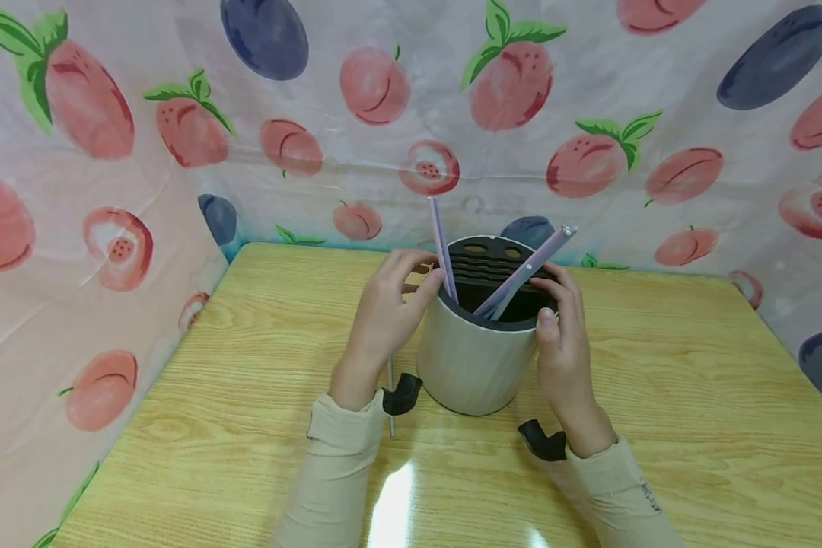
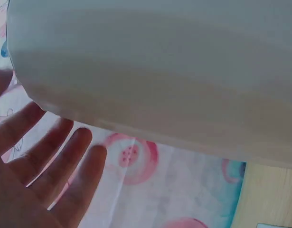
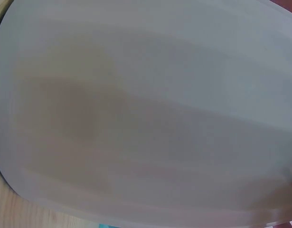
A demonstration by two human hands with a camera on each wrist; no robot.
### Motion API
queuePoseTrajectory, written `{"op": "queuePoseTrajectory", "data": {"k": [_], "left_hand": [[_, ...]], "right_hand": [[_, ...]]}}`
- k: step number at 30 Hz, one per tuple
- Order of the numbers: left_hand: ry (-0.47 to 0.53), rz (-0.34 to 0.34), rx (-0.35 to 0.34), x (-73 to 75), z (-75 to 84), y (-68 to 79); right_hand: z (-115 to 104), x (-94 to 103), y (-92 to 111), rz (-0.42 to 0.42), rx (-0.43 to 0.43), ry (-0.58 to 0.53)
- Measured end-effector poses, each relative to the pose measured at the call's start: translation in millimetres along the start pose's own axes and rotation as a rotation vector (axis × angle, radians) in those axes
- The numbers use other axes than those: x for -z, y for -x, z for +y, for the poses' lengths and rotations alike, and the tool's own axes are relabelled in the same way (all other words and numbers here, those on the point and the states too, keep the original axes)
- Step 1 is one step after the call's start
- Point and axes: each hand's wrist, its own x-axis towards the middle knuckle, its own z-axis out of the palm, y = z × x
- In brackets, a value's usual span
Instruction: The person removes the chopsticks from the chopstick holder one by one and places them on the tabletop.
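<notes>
A cream, ribbed round holder (image 1: 476, 361) with a black slotted insert (image 1: 486, 262) stands upright on the table. Slim lilac sticks lean out of its opening: a stick (image 1: 441, 243) at the left, and at the right a stick (image 1: 530, 266) with a glittery tip and a white dot. My left hand (image 1: 392, 304) holds the left side of the rim, thumb in front and fingers behind; its fingers (image 2: 65, 171) also show in the left wrist view. Opposite, my right hand (image 1: 565, 342) grips the right side. The holder's wall (image 3: 146, 114) fills most of the right wrist view.
A thin grey rod (image 1: 392, 422) lies on the wood-grain table (image 1: 267, 358), partly hidden by the left wrist. Black wrist mounts (image 1: 403, 394) sit on both cuffs. A fruit-print cloth (image 1: 315, 99) hangs behind the table and along its left side.
</notes>
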Motion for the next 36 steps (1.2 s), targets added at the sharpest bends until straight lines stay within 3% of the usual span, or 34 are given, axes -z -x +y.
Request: {"op": "queuePoseTrajectory", "data": {"k": [11,24,30,36], "left_hand": [[-0.08,-0.041,-0.117,-14.4,15.7,2.3],[-0.087,0.044,-0.138,-11.3,19.1,2.2],[-0.02,0.127,-0.146,-4.8,20.2,2.9],[0.064,0.158,-0.201,-2.1,22.5,3.3]], "right_hand": [[0,-0.6,-1,0.008,0.023,0.001],[0,-1.4,0,0.013,0.021,0.011],[0,-1.5,1,0.013,0.029,0.01],[0,-1.8,1,0.015,0.019,0.02]]}}
